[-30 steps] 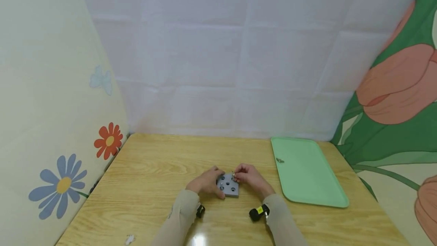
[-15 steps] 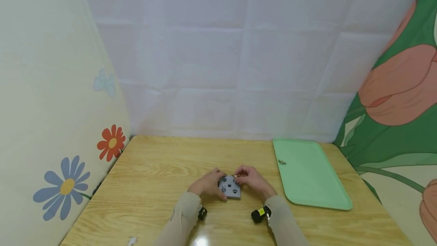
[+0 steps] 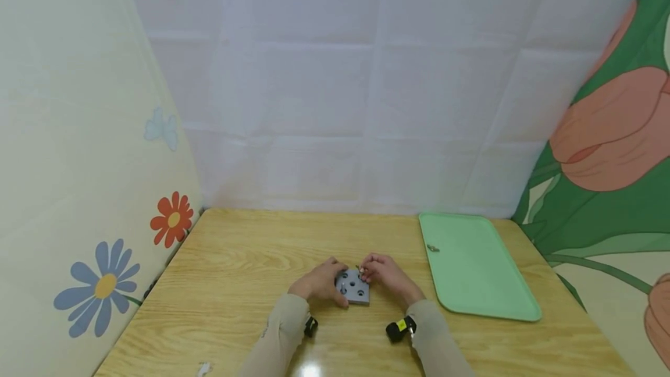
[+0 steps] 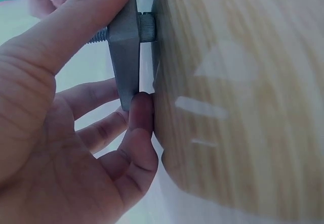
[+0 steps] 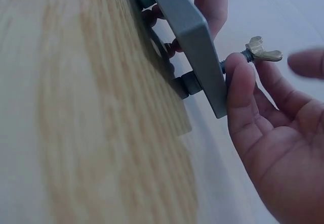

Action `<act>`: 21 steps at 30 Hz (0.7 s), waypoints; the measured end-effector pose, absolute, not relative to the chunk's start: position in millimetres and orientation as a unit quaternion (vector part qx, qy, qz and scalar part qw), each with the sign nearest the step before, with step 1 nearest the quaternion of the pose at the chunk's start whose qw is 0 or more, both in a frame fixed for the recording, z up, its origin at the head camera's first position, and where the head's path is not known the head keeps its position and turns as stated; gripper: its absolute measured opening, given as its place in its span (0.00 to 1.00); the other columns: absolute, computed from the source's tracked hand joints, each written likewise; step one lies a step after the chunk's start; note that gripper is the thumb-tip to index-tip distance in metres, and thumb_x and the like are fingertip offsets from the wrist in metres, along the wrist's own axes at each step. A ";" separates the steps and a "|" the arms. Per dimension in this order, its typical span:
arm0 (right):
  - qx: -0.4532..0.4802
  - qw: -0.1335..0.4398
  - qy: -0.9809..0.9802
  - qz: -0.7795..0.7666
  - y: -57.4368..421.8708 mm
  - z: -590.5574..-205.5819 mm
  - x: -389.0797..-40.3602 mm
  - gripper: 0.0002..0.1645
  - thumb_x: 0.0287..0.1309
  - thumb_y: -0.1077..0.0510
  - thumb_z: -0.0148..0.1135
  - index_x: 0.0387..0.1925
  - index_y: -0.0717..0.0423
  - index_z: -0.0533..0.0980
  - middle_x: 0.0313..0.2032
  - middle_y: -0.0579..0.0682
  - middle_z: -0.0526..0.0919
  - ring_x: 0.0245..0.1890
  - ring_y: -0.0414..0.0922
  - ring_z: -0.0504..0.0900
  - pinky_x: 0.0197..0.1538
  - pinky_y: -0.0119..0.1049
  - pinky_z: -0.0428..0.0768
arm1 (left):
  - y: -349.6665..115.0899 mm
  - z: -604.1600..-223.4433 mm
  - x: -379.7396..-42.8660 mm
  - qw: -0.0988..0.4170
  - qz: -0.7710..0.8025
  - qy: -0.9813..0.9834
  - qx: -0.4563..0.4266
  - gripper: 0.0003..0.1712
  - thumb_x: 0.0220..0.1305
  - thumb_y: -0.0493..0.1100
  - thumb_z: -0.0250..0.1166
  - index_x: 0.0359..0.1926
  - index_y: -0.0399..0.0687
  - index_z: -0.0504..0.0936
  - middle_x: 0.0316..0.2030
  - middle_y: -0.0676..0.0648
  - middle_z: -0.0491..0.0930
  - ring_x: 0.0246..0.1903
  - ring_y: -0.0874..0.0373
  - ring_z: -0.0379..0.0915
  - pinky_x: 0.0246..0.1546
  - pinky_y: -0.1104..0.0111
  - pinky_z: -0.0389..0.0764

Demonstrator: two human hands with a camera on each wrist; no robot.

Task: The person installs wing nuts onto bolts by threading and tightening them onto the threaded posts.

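Observation:
My left hand (image 3: 319, 282) grips a small grey metal plate (image 3: 358, 299) by its left side, thumb in front. Several holes show in its top. Socket-head bolts pass through it; one knurled bolt head (image 4: 147, 27) sits below the plate in the left wrist view, its thread out the other side. At the far right corner, my right hand (image 3: 388, 277) has its fingers curled about a brass wing nut (image 5: 264, 53) on the end of another bolt, whose head (image 5: 191, 83) shows below. One blurred fingertip (image 5: 307, 63) stands just off the nut's wing.
A light green tray (image 3: 478, 272) lies on the wooden table (image 3: 262, 243) to the right. On its left rim is a small brass piece (image 3: 432, 248), like another wing nut. A small white scrap (image 3: 204, 369) lies at the front left. Printed cloths hang around the table.
The fingers of my right hand have shifted slightly about the wing nut. My left hand keeps its grip on the plate. The head view has moved a little.

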State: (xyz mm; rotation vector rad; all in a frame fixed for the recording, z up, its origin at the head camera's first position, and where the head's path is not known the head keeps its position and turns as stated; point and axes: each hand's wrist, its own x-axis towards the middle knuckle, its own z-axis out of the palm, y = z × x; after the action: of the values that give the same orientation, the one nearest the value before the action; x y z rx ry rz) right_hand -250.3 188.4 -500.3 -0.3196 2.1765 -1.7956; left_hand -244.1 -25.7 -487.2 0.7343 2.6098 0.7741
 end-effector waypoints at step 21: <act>-0.136 0.159 0.772 -0.601 190.8 -502.9 -252.3 0.11 0.58 0.68 0.57 0.43 0.67 0.73 0.36 0.50 0.78 0.34 0.44 0.76 0.39 0.37 0.76 | -25.6 -490.4 -245.9 0.156 0.265 0.916 0.257 0.49 0.39 0.53 0.79 0.63 0.47 0.70 0.52 0.50 0.68 0.46 0.59 0.68 0.50 0.64 0.70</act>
State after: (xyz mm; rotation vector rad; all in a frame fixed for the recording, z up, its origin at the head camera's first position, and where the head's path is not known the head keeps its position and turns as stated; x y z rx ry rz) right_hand -252.3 190.8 -502.9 -0.3889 2.2056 -1.7169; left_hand -245.9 -25.6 -490.4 0.7356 2.6226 0.7586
